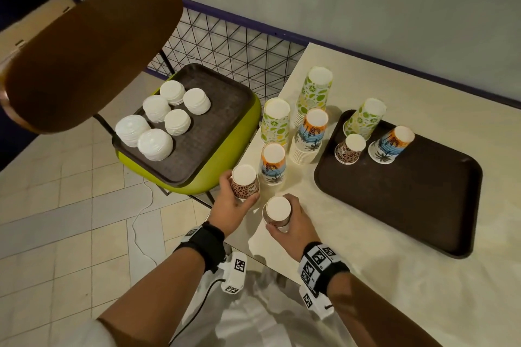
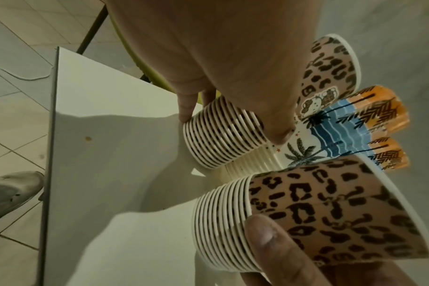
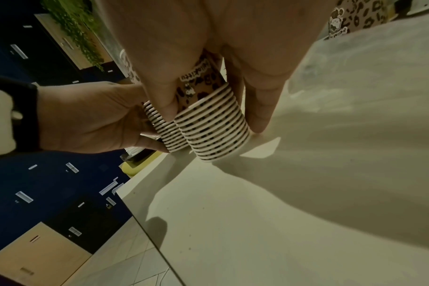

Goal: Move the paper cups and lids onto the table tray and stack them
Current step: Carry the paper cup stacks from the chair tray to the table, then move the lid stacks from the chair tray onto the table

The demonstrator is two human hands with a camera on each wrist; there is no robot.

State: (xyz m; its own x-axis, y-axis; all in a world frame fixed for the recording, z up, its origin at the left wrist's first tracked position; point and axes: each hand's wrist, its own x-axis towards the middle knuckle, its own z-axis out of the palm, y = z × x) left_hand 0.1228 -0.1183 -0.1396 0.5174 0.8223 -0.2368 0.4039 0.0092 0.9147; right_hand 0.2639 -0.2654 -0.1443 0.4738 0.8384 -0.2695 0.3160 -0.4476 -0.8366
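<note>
Upside-down paper cup stacks stand on the cream table (image 1: 380, 276). My left hand (image 1: 231, 203) grips a leopard-print stack (image 1: 244, 182) near the table's left edge; in the left wrist view its fingers (image 2: 184, 108) clasp that stack (image 2: 223, 133). My right hand (image 1: 296, 222) grips a second leopard stack (image 1: 277, 211) just beside it, seen close in the right wrist view (image 3: 213, 125). The dark table tray (image 1: 408, 205) holds a lime stack (image 1: 363, 118), a leopard stack (image 1: 349, 148) and a palm-print stack (image 1: 390, 148). Several white lid stacks (image 1: 155, 144) sit on the chair tray (image 1: 214, 132).
Two lime stacks (image 1: 314, 93) (image 1: 275, 121) and two palm-print stacks (image 1: 310, 135) (image 1: 272, 163) stand on the table between my hands and the table tray. A green chair (image 1: 225, 166) with a brown backrest (image 1: 90, 51) stands left. A wire fence (image 1: 239, 42) runs behind.
</note>
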